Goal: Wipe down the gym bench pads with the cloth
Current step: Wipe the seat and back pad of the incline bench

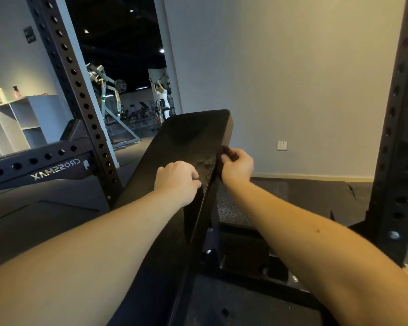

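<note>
The black bench pad (189, 137) is tilted upward and runs away from me through the middle of the view. A dark cloth (206, 164) lies crumpled on its right side and is hard to tell from the pad. My right hand (238, 167) pinches the cloth's far end at the pad's right edge, with dark fabric showing between its fingers. My left hand (177, 178) rests on the pad just left of the cloth. Its fingers curl down onto the near part of the cloth.
A black rack upright (80, 95) with holes stands to the left, and another rack upright (396, 128) stands to the right. The bench frame (240, 255) and rubber floor lie below. White shelves (21, 121) are at far left. A person exercises far off (163, 100). A wall socket (282, 145) is behind.
</note>
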`<state>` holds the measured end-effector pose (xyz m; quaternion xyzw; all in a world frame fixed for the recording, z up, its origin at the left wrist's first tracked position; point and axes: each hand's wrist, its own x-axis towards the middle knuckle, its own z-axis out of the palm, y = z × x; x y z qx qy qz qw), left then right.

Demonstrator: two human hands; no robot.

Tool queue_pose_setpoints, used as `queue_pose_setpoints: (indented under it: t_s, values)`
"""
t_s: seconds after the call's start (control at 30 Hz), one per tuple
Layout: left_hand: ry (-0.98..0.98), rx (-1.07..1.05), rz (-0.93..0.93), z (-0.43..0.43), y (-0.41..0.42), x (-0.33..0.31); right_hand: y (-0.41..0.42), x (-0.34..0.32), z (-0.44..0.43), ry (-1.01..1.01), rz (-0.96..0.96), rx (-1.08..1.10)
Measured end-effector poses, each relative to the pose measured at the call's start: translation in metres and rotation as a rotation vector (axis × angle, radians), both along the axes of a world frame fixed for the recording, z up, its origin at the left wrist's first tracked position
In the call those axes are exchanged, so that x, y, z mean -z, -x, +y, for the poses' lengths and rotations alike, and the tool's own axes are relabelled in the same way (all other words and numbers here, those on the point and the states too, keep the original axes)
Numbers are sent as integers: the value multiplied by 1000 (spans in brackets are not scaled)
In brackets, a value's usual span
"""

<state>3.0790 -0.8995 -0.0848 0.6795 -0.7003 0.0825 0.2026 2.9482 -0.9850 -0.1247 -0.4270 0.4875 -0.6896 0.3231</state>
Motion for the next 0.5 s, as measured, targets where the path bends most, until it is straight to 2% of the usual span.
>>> queue_pose_setpoints:
  t_s: [0.23, 0.4, 0.5]
  values:
    - [-92, 77, -157, 24, 3, 10, -13, 21, 3, 24, 88, -13]
    - [-116, 65, -156, 28, 1, 11, -21, 75, 59, 131, 182, -102]
    - [-161, 50, -144, 26, -2, 13, -21, 76, 59, 91, 169, -127]
